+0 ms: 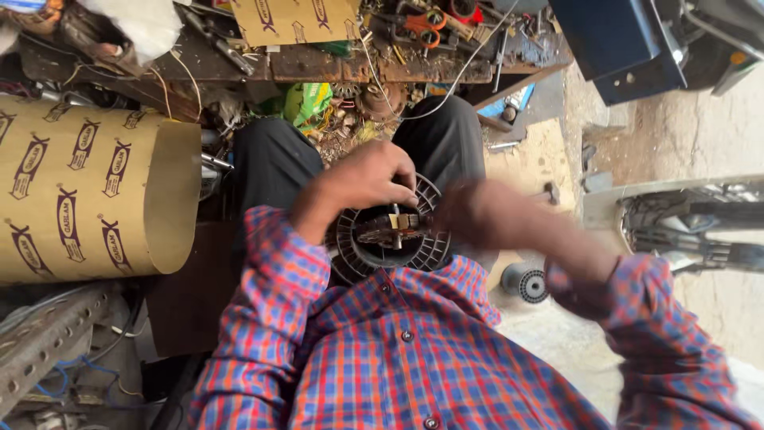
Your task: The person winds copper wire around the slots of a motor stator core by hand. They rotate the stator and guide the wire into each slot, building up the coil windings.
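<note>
- One big roll of brown card (95, 199) lies on its side at the person's left, smooth, curved and covered in a repeated printed mark.
- One wooden workbench (334, 64) runs across the top, rough and stained, heaped with tools, wire and one pair of orange-handled scissors (426, 22).
- One dark blue metal box (617, 40) stands at the upper right, flat-sided and square-cornered.
- One round black motor part (390, 235) sits in the person's lap, between both hands and against the checked shirt; its rim is ribbed with many thin fins and a metal core shows in the middle.
- Two hands work on it. The left hand (370, 179) arches over the top edge, wrist bent, fingers curled down and gripping the rim.
- The right hand (485, 215) comes in from the side at the core, but it is blurred, so I cannot tell whether it grips anything.
- One small black finned wheel (527, 283) rests on the sandy floor by the right elbow.
</note>
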Motion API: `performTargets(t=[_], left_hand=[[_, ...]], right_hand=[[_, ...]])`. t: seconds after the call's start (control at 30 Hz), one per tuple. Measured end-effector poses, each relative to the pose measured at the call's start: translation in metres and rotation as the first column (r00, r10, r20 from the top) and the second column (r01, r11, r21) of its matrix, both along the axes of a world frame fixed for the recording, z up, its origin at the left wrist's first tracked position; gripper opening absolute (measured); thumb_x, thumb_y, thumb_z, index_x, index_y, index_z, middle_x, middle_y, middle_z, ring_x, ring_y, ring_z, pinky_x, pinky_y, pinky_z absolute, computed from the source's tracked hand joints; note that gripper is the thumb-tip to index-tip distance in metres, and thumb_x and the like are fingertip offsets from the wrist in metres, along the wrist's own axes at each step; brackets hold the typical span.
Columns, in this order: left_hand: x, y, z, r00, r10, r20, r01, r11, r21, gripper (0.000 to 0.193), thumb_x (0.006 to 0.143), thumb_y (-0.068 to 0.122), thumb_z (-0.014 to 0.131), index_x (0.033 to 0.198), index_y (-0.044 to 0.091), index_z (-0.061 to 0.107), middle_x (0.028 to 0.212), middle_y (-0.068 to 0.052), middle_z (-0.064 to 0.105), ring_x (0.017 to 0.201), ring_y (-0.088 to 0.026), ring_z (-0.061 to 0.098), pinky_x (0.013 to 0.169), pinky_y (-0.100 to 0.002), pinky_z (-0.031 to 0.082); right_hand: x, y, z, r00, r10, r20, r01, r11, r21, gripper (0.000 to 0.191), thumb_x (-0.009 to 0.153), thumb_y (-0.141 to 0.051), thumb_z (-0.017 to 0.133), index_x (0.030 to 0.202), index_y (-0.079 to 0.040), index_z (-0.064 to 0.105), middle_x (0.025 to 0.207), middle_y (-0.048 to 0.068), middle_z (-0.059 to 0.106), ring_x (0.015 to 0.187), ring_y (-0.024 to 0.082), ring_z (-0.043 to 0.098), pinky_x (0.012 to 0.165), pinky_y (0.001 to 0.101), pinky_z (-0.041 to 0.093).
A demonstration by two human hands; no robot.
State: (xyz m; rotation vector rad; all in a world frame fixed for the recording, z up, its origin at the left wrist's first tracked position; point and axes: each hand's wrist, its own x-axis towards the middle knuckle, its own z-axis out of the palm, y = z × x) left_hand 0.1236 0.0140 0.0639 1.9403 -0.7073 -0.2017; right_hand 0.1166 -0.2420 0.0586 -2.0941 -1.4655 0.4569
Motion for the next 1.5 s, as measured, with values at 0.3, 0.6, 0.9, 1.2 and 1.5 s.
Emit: performTargets(t=[0.3,0.6,0.9,1.2,1.5], left_hand=[[-0.132,0.000,-0.048,0.925,0.319,0.207,-0.225,0.898,-0.378,0.008,0.090,0.007,0.076,0.097,0.005,0.073,0.087,-0.009,0.067,0.073,-0.021,0.060,0.066,-0.033,0.048],[-0.005,-0.008,-0.003,0.999,-0.015,-0.033,0.019,0.995,0.103,0.021,0.080,0.023,0.086,0.085,0.005,0.076,0.080,-0.011,0.070,0.071,-0.024,0.067,0.066,-0.037,0.051],[-0.123,0.004,-0.022,0.883,0.231,0.409,-0.195,0.972,-0.129,0.012,0.089,0.008,0.078,0.099,0.005,0.072,0.092,-0.010,0.069,0.085,-0.027,0.068,0.078,-0.038,0.055],[0.004,-0.012,-0.029,0.999,-0.042,0.030,0.040,0.997,0.069,0.020,0.078,0.019,0.088,0.085,0.006,0.074,0.080,-0.009,0.067,0.074,-0.026,0.067,0.068,-0.036,0.050],[-0.116,-0.003,-0.021,0.958,0.284,0.034,-0.275,0.947,-0.165,0.017,0.090,0.008,0.077,0.106,0.004,0.071,0.097,-0.013,0.065,0.089,-0.029,0.069,0.075,-0.037,0.054]], right_hand=[[0.017,0.049,0.014,0.992,-0.119,-0.042,0.125,0.974,0.188,0.007,0.084,-0.009,0.074,0.092,-0.009,0.074,0.084,0.008,0.068,0.078,0.031,0.067,0.068,0.0405,0.054],[0.013,-0.007,0.004,0.916,-0.371,-0.155,0.337,0.919,-0.204,0.028,0.068,-0.005,0.074,0.095,-0.012,0.079,0.091,0.006,0.077,0.075,0.026,0.074,0.067,0.0391,0.056],[0.010,0.043,0.015,0.998,-0.040,-0.046,0.047,0.988,0.149,0.020,0.076,-0.012,0.077,0.095,-0.005,0.076,0.078,0.012,0.066,0.071,0.033,0.062,0.059,0.0438,0.049],[0.019,0.012,0.020,0.941,-0.339,-0.023,0.339,0.937,0.078,0.013,0.075,-0.011,0.078,0.088,-0.009,0.075,0.088,0.010,0.075,0.078,0.029,0.071,0.071,0.0410,0.055],[-0.007,0.048,0.058,0.955,0.036,-0.294,0.009,0.988,0.151,0.010,0.087,-0.006,0.073,0.097,-0.003,0.072,0.086,0.010,0.066,0.079,0.030,0.068,0.064,0.0386,0.054]])
